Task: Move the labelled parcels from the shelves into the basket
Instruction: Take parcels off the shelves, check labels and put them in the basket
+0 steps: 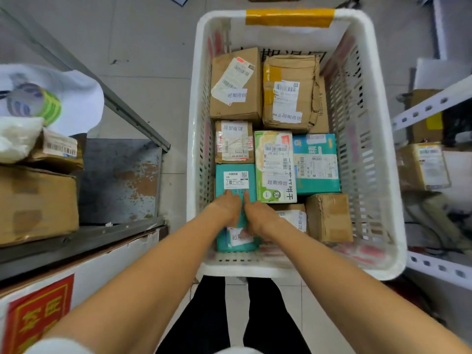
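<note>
One white basket (306,270) held a tight layer of labelled parcels, with a teal parcel (236,180) in its near left corner, on which the left hand (227,208) and right hand (258,217) rested side by side, fingers straight, gripping nothing.

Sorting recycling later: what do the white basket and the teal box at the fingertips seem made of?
Basket: probably moulded plastic, smooth and faintly glossy; slotted walls, rounded rim. Teal box: apparently printed cardboard, matte; sharp folded edges, paper label stuck on top.
</note>
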